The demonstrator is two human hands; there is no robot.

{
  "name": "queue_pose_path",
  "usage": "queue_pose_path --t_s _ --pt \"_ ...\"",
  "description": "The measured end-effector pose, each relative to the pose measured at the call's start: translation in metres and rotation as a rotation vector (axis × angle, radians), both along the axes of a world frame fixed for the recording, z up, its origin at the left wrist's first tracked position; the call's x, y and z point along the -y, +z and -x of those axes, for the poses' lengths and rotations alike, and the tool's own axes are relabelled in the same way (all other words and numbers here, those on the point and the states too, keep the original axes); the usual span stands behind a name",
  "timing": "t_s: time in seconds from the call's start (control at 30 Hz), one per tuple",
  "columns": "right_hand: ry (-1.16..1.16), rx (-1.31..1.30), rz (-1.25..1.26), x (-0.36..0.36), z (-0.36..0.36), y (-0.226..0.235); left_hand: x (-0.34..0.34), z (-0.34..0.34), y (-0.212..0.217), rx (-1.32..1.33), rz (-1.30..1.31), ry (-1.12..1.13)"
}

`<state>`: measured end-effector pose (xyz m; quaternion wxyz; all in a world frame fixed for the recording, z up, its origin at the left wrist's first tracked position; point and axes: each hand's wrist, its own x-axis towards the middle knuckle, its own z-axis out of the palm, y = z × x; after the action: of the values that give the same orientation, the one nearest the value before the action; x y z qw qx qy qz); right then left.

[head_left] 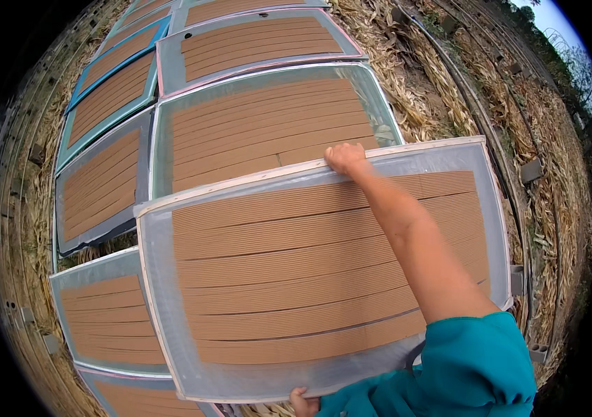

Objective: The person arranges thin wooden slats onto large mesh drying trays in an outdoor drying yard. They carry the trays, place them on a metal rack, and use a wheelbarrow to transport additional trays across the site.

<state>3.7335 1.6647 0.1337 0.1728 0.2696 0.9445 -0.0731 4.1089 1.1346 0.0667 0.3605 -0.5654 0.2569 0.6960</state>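
You hold a large framed mesh tray (323, 278) in front of you, above the other trays (261, 132) that lie in rows on the ground. It is covered with rows of thin brown strands (310, 243), laid side by side in bands. Your right hand (344, 157) reaches across the whole tray and closes its fingers over the far rim. Your left hand (303, 402) grips the near rim at the bottom of the picture, but only a small part of it shows, so I cannot tell how firm this grip is.

The danger I see is the tilt. The tray looks slanted, and it is wide while you hold it at only two points. If one side drops, the strands can slide together or fall off the mesh.

The second risk is the tray just below. The held tray overlaps its near edge, and I cannot tell if they touch. If you lower it there, the frame can press on those strands and break them.

The ground of dry straw (435, 83) beside the rows is uneven, and the pipe (476, 111) running along it can catch your foot.
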Motion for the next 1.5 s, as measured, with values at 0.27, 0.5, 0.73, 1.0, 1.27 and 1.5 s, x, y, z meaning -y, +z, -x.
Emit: queue_pose_path --t_s 0.27,0.5,0.73,1.0,1.27,1.5 --pt "-0.042 -0.254 -0.223 -0.064 0.065 0.181 -0.089 0.144 0.048 -0.2 0.01 0.022" --pt "-0.085 -0.41 -0.195 -0.124 0.161 0.141 -0.135 0.23 0.007 -0.265 0.038 0.035" --pt "0.036 -0.436 -0.109 -0.197 0.336 0.046 -0.234 0.338 0.005 -0.274 0.107 0.14" --pt "0.056 -0.146 0.056 -0.242 0.404 -0.065 -0.298 0.372 0.043 -0.072 0.168 0.024" --pt "0.146 -0.004 0.062 -0.255 0.498 -0.153 -0.312 0.452 0.005 0.097 0.287 -0.249" --pt "0.213 -0.016 -0.039 -0.28 0.59 -0.213 -0.324 0.557 -0.121 0.048 0.308 0.019"
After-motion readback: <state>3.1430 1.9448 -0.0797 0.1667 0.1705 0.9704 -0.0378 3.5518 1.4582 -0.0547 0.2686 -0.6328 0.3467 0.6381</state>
